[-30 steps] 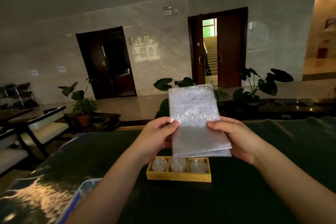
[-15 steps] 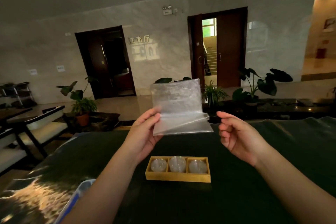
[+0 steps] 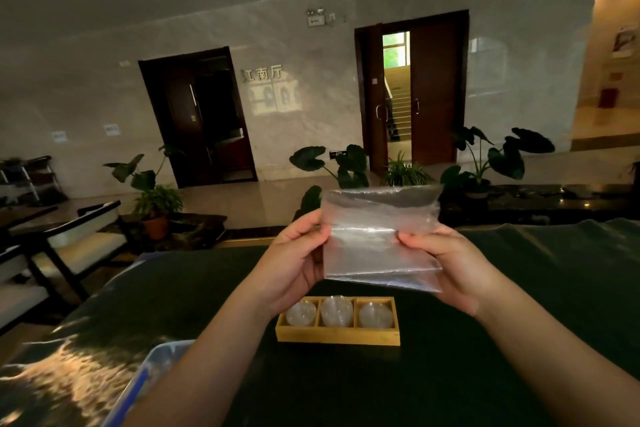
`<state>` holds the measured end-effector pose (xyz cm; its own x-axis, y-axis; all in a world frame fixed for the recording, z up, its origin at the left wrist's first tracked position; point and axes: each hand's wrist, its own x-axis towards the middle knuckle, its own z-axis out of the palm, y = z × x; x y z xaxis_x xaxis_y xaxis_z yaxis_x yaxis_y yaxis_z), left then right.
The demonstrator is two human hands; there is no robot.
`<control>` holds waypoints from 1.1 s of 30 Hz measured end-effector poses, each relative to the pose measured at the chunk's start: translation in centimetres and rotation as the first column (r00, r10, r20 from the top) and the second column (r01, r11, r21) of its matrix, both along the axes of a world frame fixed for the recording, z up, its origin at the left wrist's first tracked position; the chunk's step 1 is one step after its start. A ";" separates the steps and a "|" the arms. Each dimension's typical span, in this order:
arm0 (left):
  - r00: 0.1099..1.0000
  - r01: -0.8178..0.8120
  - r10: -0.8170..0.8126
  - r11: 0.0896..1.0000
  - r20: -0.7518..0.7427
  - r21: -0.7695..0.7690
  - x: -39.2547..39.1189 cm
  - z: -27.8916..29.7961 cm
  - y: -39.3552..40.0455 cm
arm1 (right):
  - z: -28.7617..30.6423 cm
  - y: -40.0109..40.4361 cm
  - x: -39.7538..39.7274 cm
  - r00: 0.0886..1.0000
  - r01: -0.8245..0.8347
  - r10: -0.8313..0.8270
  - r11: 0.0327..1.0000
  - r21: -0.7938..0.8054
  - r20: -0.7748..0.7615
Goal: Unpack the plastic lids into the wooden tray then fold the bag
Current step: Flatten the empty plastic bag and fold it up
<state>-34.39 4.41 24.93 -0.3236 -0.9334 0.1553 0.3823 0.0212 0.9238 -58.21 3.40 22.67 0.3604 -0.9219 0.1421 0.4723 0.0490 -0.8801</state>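
Lids sit in tray | left hand, right hand each grip pinching bag | advice: align edges, crease flat.

Lids in tray, under bag

Both forearms are bare to the frame edge; left hand and right hand seemingly ringless.

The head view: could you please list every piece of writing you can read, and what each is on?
"江南厅": raised characters on the marble wall between the doorways.
White notices on the left wall: too small to read.
Exit-style sign above: unreadable.
Bag, wooden tray: no text visible.
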 end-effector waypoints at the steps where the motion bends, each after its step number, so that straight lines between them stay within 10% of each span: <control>1: 1.000 0.012 -0.012 1.000 -0.024 0.001 -0.1 0.0 0.1 | -0.1 0.0 0.0 1.000 -0.018 0.018 1.000 0.010 0.020; 10: 0.996 -0.032 0.041 0.993 0.079 -0.116 -0.7 0.2 0.2 | -0.2 0.2 0.2 0.984 -0.089 0.094 0.995 -0.040 0.154; 27: 0.901 -0.191 0.313 0.909 0.302 -0.371 0.0 -0.4 0.3 | -0.2 0.1 1.1 0.997 -0.006 0.006 1.000 0.006 -0.083; 33: 0.968 -0.146 0.143 0.989 0.207 -0.003 0.4 -1.0 0.6 | -0.9 -0.3 1.8 0.998 -0.011 0.013 1.000 0.023 -0.069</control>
<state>-33.96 5.03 23.93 -0.2089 -0.9740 0.0881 0.1778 0.0508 0.9828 -56.40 3.10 21.76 0.3798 -0.9201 0.0954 0.4094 0.0747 -0.9093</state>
